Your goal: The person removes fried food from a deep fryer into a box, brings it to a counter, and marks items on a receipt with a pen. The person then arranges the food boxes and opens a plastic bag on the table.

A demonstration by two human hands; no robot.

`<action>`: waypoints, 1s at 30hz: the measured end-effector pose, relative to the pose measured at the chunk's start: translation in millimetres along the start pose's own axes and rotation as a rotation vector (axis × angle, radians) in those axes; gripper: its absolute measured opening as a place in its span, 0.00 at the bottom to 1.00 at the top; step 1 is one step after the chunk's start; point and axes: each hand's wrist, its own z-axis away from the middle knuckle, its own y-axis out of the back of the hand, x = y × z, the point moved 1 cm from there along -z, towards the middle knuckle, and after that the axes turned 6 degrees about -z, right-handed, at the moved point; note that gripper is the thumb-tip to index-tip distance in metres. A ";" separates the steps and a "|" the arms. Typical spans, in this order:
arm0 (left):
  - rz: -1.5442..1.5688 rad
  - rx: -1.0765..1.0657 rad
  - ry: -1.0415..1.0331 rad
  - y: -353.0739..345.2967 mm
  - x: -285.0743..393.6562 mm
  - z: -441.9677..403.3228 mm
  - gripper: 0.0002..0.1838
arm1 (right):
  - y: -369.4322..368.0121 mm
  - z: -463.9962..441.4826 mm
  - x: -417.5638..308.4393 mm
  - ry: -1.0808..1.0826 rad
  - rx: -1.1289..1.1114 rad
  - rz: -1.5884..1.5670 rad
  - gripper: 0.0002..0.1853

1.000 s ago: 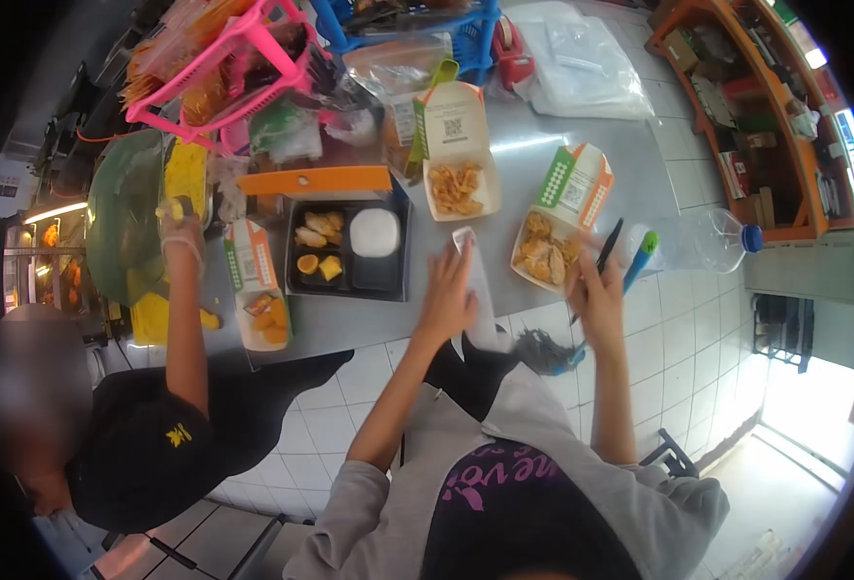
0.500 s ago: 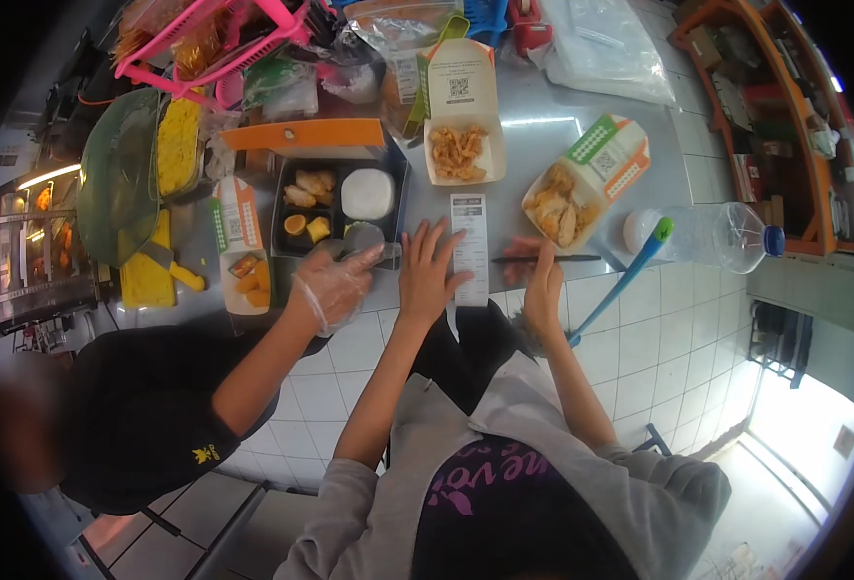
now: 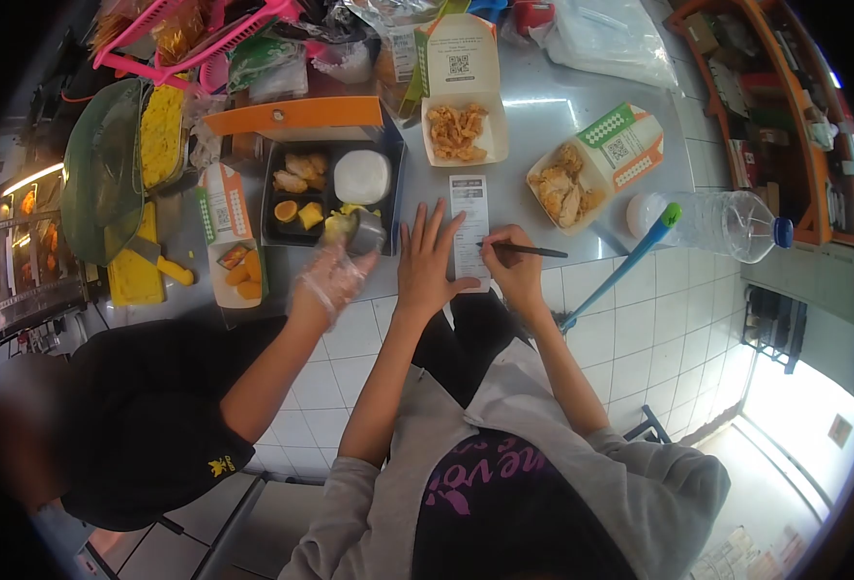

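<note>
Head view: R hand pinched on blk pen, tip at receipt. L hand flat, fingers spread, thumb on receipt's L edge. Receipt on surface btwn hands. Co-worker's gloved hand by blk meal box.

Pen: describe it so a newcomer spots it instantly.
On the metal table, find the white receipt at the near edge. The pen is in the right hand over it: thin and black, unlike the longer blue stick with a green end.
</note>
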 end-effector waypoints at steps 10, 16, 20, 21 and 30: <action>-0.027 0.019 -0.012 -1.1 -2.4 -6.5 0.58 | 7.1 13.2 2.7 -0.095 0.075 -0.151 0.06; -0.036 0.031 -0.020 -1.2 -3.7 -9.0 0.59 | 3.9 10.9 7.0 -0.027 0.054 -0.132 0.05; -0.032 0.033 -0.017 -3.2 -4.5 -8.8 0.59 | 8.1 9.5 6.8 -0.023 0.001 -0.035 0.06; -0.031 0.032 -0.016 -3.0 -4.4 -8.6 0.59 | 8.3 10.3 8.8 -0.025 0.001 -0.035 0.06; 0.001 0.019 -0.012 -0.2 -5.0 -9.1 0.58 | 9.5 -1.6 -6.7 0.064 0.090 0.104 0.03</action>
